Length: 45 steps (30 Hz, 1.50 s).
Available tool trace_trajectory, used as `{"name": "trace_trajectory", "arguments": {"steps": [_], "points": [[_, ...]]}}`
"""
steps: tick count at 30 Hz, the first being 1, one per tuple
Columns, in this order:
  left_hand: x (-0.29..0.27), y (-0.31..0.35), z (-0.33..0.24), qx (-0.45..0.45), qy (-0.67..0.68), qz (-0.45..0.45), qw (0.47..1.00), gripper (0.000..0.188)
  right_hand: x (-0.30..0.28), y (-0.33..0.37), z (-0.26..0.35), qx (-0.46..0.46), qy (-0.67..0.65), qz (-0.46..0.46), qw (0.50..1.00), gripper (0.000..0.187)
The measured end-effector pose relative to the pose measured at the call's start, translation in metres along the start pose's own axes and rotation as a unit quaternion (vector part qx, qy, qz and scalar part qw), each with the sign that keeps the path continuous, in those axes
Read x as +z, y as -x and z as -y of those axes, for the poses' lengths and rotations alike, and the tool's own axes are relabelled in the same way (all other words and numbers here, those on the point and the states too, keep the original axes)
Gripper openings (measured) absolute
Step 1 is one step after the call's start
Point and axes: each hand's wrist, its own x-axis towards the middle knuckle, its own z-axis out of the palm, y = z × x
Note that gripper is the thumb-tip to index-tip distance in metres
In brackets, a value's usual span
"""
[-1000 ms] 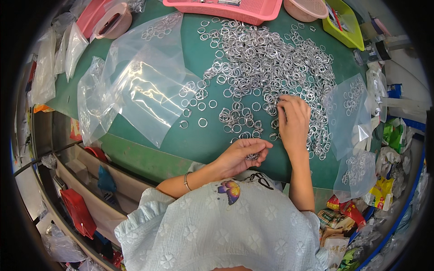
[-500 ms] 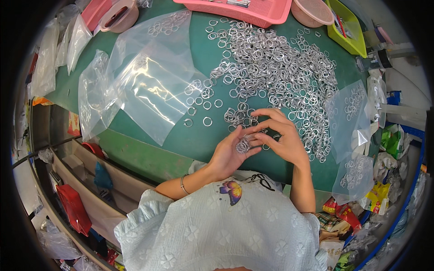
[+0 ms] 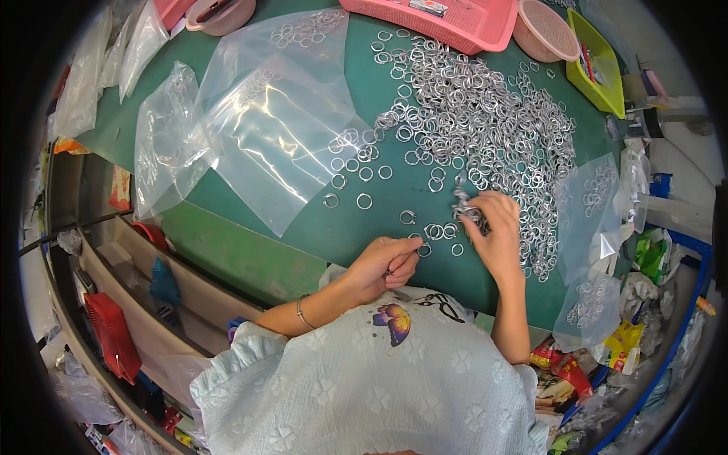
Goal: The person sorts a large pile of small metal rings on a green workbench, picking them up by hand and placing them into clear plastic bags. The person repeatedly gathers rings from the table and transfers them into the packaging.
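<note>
Silvery metal rings point(image 3: 485, 114) lie in a broad heap on the green table point(image 3: 303, 262). My left hand point(image 3: 383, 267) is closed in front of the heap's near edge, and a bit of metal shows between its curled fingers. A ring touches or lies just by its thumb and fingertip; I cannot tell which. To the right, my right hand point(image 3: 497, 224) is curled over a small cluster of rings point(image 3: 461, 201), which blur at its fingertips. Several loose rings point(image 3: 434, 231) lie between the two hands.
Clear plastic bags point(image 3: 265, 144), some with rings inside, spread over the left of the table. More bagged rings point(image 3: 595, 299) lie at the right edge. Along the back stand a pink tray point(image 3: 485, 38), a round pink basket point(image 3: 544, 30) and a lime-green basket point(image 3: 607, 83).
The hands have moved apart. My left hand has closed from an open palm with rings in it, while the right has moved right to a cluster of rings. The view has shifted slightly.
</note>
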Motion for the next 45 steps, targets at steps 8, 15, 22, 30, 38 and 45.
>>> {"name": "trace_trajectory", "arguments": {"steps": [8,15,22,30,38,45], "points": [[-0.002,-0.002,0.003,0.007,-0.024,0.003,1.000,0.053,-0.014,0.016,-0.003,0.286,-0.290,-0.103,0.908,0.017],[-0.001,-0.001,0.005,0.023,0.004,-0.004,1.000,0.051,-0.025,0.018,0.004,0.232,-0.504,0.065,0.830,0.023],[-0.006,-0.001,0.008,0.030,-0.005,0.012,0.999,0.047,-0.009,0.010,0.003,0.107,-0.063,-0.056,0.991,0.030],[-0.004,0.000,0.010,0.004,-0.047,0.021,0.999,0.026,-0.010,0.024,0.009,0.108,0.147,-0.042,0.982,0.015],[-0.005,-0.002,0.017,0.014,-0.086,0.042,0.995,0.023,0.014,0.008,0.010,0.044,0.098,-0.072,0.992,0.015],[-0.003,0.006,0.012,0.032,-0.084,0.005,0.996,0.020,0.001,0.018,0.011,0.128,-0.090,-0.106,0.982,0.009]]}}
